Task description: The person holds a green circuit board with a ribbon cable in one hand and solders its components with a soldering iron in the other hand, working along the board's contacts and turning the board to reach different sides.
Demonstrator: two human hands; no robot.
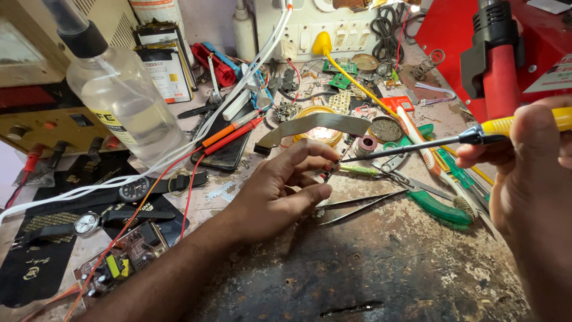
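Note:
My left hand (285, 185) is raised over the stained workbench (369, 268), pinching a small electronic part (331, 171) between thumb and fingers. My right hand (530, 161) grips a soldering iron (476, 136) with a yellow handle; its dark tip points left and touches the part at my left fingertips. A grey flat ribbon cable (316, 126) arcs just behind my left hand. Metal tweezers (357, 206) lie on the bench right of my left hand.
A clear spray bottle (122, 98) stands at the back left. Two wristwatches (110, 206) and a circuit board (128, 256) lie at the left. Green-handled pliers (438, 206), a toothbrush (426, 156), a dark phone (223, 152), red and white wires, a red machine (476, 42) crowd the back.

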